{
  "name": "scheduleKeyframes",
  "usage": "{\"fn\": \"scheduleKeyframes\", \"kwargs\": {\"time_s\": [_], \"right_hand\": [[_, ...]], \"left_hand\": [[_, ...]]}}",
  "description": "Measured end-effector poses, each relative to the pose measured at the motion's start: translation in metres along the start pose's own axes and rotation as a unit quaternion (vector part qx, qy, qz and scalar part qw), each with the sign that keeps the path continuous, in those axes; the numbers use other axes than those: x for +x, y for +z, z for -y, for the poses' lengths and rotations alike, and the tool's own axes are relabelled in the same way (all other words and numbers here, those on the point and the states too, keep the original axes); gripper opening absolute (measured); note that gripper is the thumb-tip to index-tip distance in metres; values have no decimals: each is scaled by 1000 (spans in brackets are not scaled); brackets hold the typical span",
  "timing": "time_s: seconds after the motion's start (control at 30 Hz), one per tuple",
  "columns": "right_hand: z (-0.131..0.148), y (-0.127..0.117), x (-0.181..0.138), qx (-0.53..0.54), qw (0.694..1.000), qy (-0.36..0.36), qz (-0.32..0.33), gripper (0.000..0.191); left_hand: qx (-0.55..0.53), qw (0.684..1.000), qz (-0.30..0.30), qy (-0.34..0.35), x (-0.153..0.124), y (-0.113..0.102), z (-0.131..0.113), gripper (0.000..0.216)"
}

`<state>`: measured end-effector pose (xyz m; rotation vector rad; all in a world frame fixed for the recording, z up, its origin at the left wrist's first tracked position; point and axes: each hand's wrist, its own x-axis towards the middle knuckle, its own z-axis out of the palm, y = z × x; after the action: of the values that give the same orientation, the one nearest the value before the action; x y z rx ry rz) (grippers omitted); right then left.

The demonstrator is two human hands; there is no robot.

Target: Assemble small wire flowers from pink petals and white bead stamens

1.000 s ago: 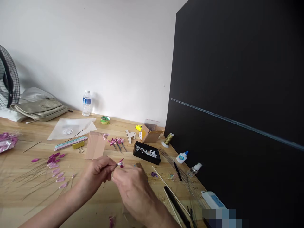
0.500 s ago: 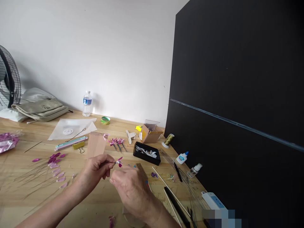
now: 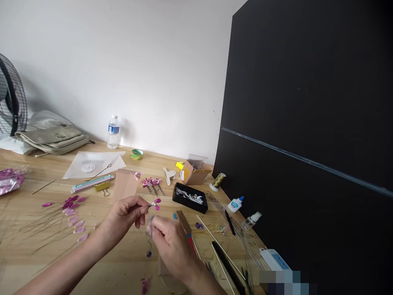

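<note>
My left hand (image 3: pixel 128 214) pinches the stem of a small magenta flower (image 3: pixel 156 203) between thumb and fingertips, petals pointing right. Just below and to the right, my right hand (image 3: pixel 173 245) is closed on a bluish-grey thread (image 3: pixel 150 235). From these fingers the thread dangles, with a small dark wound bit (image 3: pixel 149 254) at its lower end. Behind the hands lie finished-looking magenta flowers (image 3: pixel 151 182) with dark stems. Loose petals on wires (image 3: pixel 72 213) spread out on the left.
A black tray (image 3: pixel 190 198) of small white pieces sits beyond the right hand, near a bristle brush (image 3: pixel 183 222). Along the dark panel stand a thread spool (image 3: pixel 218 181), a glue bottle (image 3: pixel 236 204) and a spray bottle (image 3: pixel 251 220). A water bottle (image 3: pixel 113 133) is by the wall.
My right hand has moved slightly down and right, away from the flower, and the dangling thread now shows. The left hand keeps its pinch on the flower stem.
</note>
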<state>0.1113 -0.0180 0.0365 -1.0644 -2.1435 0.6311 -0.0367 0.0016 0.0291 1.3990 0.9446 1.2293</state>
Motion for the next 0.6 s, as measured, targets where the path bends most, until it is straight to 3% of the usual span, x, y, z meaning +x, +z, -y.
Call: {"fn": "scheduleKeyframes", "kwargs": {"time_s": [0.07,0.17,0.27,0.37,0.43,0.53,0.6], "right_hand": [[13,-9,0,-74,996,-44,34,21],[20,-22,5,-109,992,-19,64,22],[11,-23,7,-44,996,53,50,26],[-6,-13,6,100,986,128,38,18],[-17,-6,7,227,954,191,31,8],[-28,0,11,402,876,266,16,19],[-32,1,14,479,833,278,2,23]], "left_hand": [[30,999,-3,16,2,1,5,15],[41,999,-12,13,2,-1,3,13],[-1,1000,-20,-9,0,-5,-6,11],[-65,997,-9,-35,-2,-11,-14,14],[-119,991,0,-67,-3,-15,-19,14],[-179,977,11,-117,-5,-22,-29,17],[-189,974,16,-123,-6,-28,-37,16]]}}
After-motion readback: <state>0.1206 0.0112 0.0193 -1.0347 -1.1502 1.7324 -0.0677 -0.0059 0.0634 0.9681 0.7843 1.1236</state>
